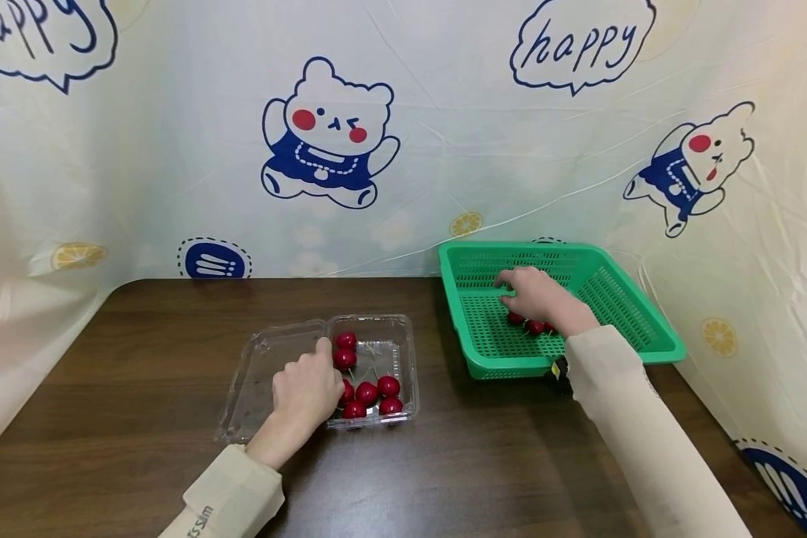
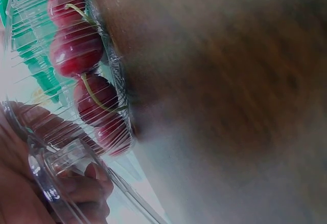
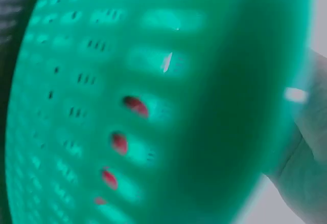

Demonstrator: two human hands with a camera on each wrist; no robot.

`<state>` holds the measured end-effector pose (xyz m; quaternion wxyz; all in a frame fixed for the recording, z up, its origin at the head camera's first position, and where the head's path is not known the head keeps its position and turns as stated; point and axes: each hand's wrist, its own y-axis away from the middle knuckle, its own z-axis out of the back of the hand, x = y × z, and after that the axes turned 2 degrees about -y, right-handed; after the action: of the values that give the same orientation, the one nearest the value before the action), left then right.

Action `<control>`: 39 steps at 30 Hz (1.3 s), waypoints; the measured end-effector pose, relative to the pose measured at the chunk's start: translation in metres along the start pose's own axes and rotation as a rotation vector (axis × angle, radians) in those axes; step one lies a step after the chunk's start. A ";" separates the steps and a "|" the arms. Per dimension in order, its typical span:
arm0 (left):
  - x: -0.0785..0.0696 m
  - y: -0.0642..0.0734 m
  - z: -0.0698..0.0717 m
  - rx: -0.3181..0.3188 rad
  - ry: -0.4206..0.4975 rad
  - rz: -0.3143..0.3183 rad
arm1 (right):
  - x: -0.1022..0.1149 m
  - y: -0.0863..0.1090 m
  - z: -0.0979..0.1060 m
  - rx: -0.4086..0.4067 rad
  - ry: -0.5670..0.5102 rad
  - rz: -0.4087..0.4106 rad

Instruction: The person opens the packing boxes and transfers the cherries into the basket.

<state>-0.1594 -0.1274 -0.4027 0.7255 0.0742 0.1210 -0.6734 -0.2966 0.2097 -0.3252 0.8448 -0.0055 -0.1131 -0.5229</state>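
Backdrop (image 1: 457,134): "happy" x2, 1 cropped; L grip (image 1: 307,383) holds cherry box (image 1: 386,356).

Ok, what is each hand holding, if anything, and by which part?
The left hand appears to hold the clear container by its hinge edge; the right hand shows nothing in its grip.

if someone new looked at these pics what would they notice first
Probably the bright green basket on the right of the table, with the right hand close to a few dark red cherries inside it. Next, more cherries shining in the open clear container left of the basket, with the left hand at its hinged side. The winking cartoon bear on the backdrop also stands out.
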 end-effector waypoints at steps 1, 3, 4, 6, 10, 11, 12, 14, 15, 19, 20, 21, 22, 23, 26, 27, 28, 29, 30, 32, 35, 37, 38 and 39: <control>0.000 0.000 0.000 0.000 0.000 0.001 | 0.002 0.000 0.002 -0.007 0.000 0.009; 0.000 0.000 0.000 0.001 0.000 0.000 | 0.005 0.000 0.006 -0.016 0.002 0.024; 0.000 0.000 0.000 0.003 -0.001 0.000 | 0.006 0.001 0.008 -0.018 0.004 0.031; 0.000 0.000 0.000 0.002 -0.002 0.000 | 0.009 0.001 0.012 -0.023 0.007 0.037; 0.000 0.000 0.001 -0.001 -0.001 0.002 | 0.015 0.002 0.020 -0.040 0.000 0.044; 0.000 0.000 0.001 -0.001 0.001 0.003 | 0.017 0.002 0.022 -0.046 -0.003 0.048; 0.000 0.000 0.001 -0.001 0.002 0.005 | 0.019 0.002 0.024 -0.052 -0.007 0.057; 0.000 0.000 0.001 0.000 0.002 0.006 | 0.022 0.002 0.026 -0.063 -0.011 0.077; 0.000 0.000 0.001 0.001 0.002 0.006 | 0.024 0.002 0.027 -0.068 -0.016 0.083; 0.000 0.000 0.001 0.003 0.001 0.008 | 0.033 0.002 0.031 -0.094 -0.031 0.113; 0.000 0.000 0.001 0.004 0.001 0.009 | 0.035 0.002 0.032 -0.100 -0.033 0.117; 0.000 0.000 0.001 0.004 0.001 0.009 | 0.037 0.002 0.033 -0.105 -0.035 0.119; 0.000 0.000 0.001 0.005 0.002 0.009 | 0.040 0.002 0.034 -0.107 -0.038 0.123; 0.000 0.000 0.001 0.005 0.002 0.010 | 0.042 0.001 0.035 -0.107 -0.035 0.127; 0.000 0.000 0.001 0.003 0.002 0.007 | 0.049 0.000 0.037 -0.100 -0.027 0.136; 0.000 0.000 0.001 0.002 0.003 0.006 | 0.052 0.000 0.037 -0.095 -0.023 0.140; 0.000 0.000 0.001 0.001 0.003 0.005 | 0.054 -0.001 0.037 -0.091 -0.022 0.144; 0.000 0.000 0.002 -0.001 0.003 0.005 | 0.057 -0.001 0.038 -0.091 -0.019 0.149; 0.000 0.000 0.002 -0.003 0.004 0.005 | 0.060 -0.002 0.038 -0.090 -0.017 0.155; 0.000 0.000 0.002 -0.007 0.005 0.006 | 0.066 -0.003 0.038 -0.092 -0.013 0.161; 0.000 0.000 0.001 -0.009 0.007 0.005 | 0.074 -0.006 0.036 -0.094 0.000 0.174; 0.000 0.000 0.001 -0.007 0.005 0.005 | 0.078 -0.008 0.034 -0.092 0.011 0.176; 0.000 -0.001 0.001 -0.006 0.005 0.004 | 0.081 -0.009 0.032 -0.089 0.018 0.177; 0.000 0.000 0.000 -0.004 0.004 0.004 | 0.084 -0.010 0.031 -0.087 0.027 0.179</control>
<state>-0.1598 -0.1274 -0.4023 0.7267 0.0743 0.1239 -0.6716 -0.2755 0.1347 -0.2794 0.8886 -0.0451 -0.0780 -0.4497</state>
